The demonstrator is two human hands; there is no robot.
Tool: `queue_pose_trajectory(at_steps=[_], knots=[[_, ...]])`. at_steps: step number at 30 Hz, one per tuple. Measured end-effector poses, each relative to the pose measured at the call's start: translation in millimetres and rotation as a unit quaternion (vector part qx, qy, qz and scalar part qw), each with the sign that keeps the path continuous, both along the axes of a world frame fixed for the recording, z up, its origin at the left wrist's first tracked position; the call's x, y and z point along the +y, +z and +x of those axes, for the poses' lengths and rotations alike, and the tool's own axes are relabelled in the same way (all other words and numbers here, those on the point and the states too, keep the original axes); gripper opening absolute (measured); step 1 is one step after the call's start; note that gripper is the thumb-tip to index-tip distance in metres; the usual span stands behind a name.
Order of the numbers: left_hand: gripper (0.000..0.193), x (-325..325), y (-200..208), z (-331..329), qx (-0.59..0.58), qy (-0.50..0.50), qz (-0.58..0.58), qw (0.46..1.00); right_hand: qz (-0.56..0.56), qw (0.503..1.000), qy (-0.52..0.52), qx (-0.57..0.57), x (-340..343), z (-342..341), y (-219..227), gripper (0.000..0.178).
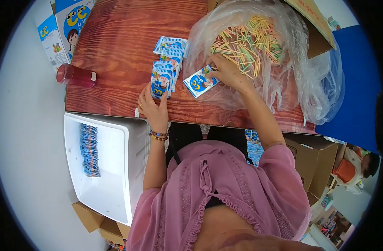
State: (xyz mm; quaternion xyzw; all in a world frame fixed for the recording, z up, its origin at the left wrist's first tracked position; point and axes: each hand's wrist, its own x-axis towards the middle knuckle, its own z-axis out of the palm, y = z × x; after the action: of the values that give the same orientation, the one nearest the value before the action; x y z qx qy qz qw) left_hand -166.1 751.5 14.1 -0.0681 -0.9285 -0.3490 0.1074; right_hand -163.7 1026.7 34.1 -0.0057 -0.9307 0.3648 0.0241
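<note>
Right hand (228,72) pinches a small blue-and-white printed paper sachet (201,82) at the edge of the clear plastic bag of coloured sticks (250,42), sticks within reach. Left hand (154,108) lies flat, fingers loose, steadying the fanned stack of matching sachets (164,75) on the reddish wooden desk (116,50).

A reddish-brown wooden desk (116,50) with strong grain fills the upper middle. Pale grey floor (24,146) spreads along its left edge, evenly lit. A white foam box (116,167) stands below the desk's near left corner, cardboard boxes (312,163) below the near right corner, and a blue panel (358,100) beyond the right edge.
</note>
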Motion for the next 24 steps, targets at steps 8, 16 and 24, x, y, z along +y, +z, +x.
queue_pose_trajectory(at_steps=[8,16,24], knots=[[0.053,10.5,11.7,2.4,0.082,-0.027,0.044,0.995,-0.031,0.993,-0.005,0.115,11.8,1.2,-3.4,0.012],[0.031,89.0,26.4,-7.9,0.098,-0.171,-0.031,0.980,-0.046,0.983,0.042,0.172,22.3,9.6,0.2,0.009],[0.010,90.6,14.0,-16.5,0.171,-0.206,-0.059,0.962,0.004,0.978,0.059,0.202,28.2,12.3,-5.3,0.014]])
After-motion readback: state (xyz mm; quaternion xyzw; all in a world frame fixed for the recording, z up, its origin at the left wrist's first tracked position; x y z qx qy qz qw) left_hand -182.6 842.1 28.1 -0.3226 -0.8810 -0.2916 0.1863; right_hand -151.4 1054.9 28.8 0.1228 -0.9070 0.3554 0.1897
